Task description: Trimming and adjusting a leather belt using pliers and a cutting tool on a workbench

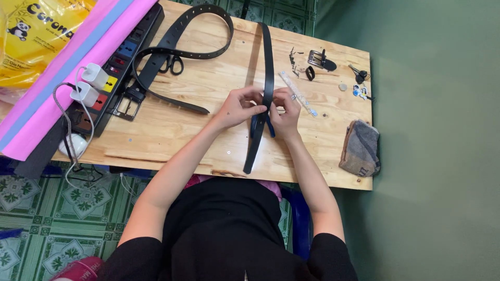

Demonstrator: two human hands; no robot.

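While black belt strap (267, 67) lies lengthwise at frame centre on wooden surface (208, 140), left hand (240, 106) and right hand (285, 106) pinch its middle; blue-handled tool (259, 125) beneath. Work looks mid-way: no buckle on strap, loose buckle (320, 60) upper right. Strap plain, narrow, matte.

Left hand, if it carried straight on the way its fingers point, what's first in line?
The left hand points right, fingers already on the straight black leather belt strap. Just beyond sits the right hand, so that is probably met first; depth is unclear from above.
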